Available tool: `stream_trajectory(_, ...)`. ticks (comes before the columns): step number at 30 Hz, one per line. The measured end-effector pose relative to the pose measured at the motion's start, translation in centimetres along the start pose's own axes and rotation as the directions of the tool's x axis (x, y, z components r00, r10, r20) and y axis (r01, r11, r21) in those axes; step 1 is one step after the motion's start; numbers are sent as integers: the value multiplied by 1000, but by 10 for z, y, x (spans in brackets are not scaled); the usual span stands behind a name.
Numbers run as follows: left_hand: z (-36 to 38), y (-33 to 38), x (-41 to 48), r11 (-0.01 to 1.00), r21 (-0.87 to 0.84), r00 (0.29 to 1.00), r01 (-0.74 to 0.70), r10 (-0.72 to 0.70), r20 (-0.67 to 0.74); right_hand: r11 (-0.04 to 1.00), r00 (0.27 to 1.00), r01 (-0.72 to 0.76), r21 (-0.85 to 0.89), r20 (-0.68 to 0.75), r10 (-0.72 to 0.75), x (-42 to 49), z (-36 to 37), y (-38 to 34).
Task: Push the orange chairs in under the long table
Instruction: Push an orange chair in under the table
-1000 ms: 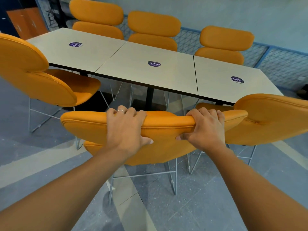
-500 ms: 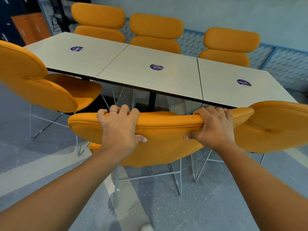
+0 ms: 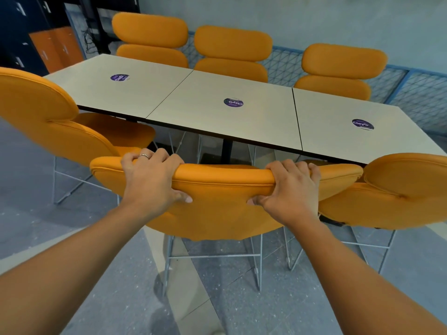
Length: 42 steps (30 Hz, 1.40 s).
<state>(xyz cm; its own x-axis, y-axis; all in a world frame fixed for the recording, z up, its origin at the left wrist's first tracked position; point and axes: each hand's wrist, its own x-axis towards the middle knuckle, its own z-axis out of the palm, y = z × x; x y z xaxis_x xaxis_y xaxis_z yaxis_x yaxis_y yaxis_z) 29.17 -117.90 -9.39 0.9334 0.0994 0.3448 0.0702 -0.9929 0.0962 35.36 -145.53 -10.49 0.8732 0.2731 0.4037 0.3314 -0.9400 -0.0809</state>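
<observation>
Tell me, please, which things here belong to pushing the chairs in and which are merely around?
Job: middle chair, gripped by left hand and right hand; near-left chair; near-right chair; far chairs; long table.
Around: purple stickers; blue mesh fence; orange cabinet.

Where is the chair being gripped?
Head view, centre foreground: the gripped chair stands at the near edge of the long table, between the left chair and the right chair, left hand and right hand on its backrest.

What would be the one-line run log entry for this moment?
phase: chair push | left hand: grips middle chair backrest top | right hand: grips same backrest | long table: beyond chair, seat hidden
</observation>
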Motion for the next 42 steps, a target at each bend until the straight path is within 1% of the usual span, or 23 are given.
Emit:
stream_trajectory(8, -8, 0, -11, 997, -71, 999, 22, -20, 25, 997, 993, -72, 4, 94, 71, -13, -15, -13)
stream_trajectory(13, -10, -4, -12, 996, -87, 999, 9, -5, 48, 995, 992, -97, -22, 75, 98, -27, -17, -19)
stream_trajectory(17, -10, -7, -9, 998, -68, 999, 0, 2, 32, 997, 994, -81, -9, 67, 82, -28, -15, -17)
stream_trajectory(23, -4, 2, 1, 997, -68, 1000, 27, -27, 8, 999, 997, -43, 3, 71, 43, -9, -9, -3)
stream_trajectory(31, 16, 27, 30, 999, -46, 999, 21, -23, -41, 999, 994, -30, 22, 109, 28, 31, 2, 33)
stream_trajectory(34, 26, 32, 48, 999, -34, 998, 21, -23, -60, 999, 995, -31, 16, 91, 30, 48, 10, 46)
stream_trajectory(42, 45, 29, 104, 999, -43, 998, 24, -27, -50, 999, 996, -43, -5, 80, 43, 99, 34, 58)
